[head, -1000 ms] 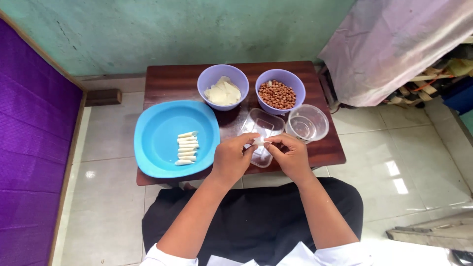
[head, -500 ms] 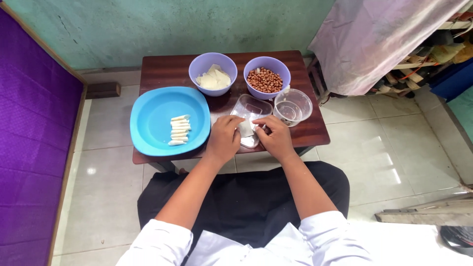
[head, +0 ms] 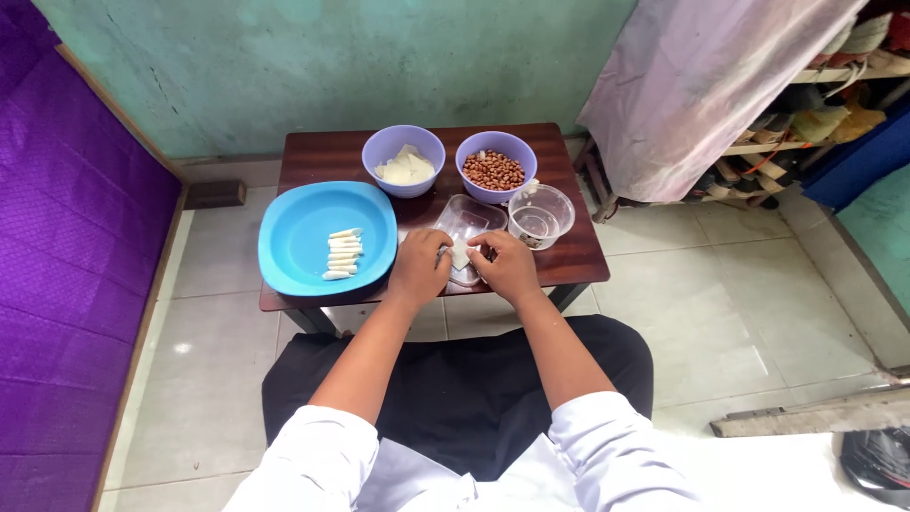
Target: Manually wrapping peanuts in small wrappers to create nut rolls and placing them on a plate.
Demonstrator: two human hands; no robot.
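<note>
My left hand [head: 419,268] and my right hand [head: 506,265] meet over a clear plastic lid [head: 467,224] at the front of the low dark wooden table [head: 327,156]. Between the fingertips of both hands is a small white wrapper piece [head: 461,253]. To the left lies a blue plate [head: 303,230] with several rolled white pieces [head: 342,253] in a row. A purple bowl of white wrappers [head: 405,161] and a purple bowl of peanuts [head: 494,167] stand at the back. A clear plastic container [head: 540,214] sits to the right of my hands.
A purple mat [head: 66,275] covers the floor on the left. A pale cloth [head: 692,85] hangs over shelving at the right. A green wall rises behind the table. My black-clad lap is below the table's front edge.
The view has shifted slightly and my hands have lowered from above the lid onto it, still working the white piece between the fingertips.
</note>
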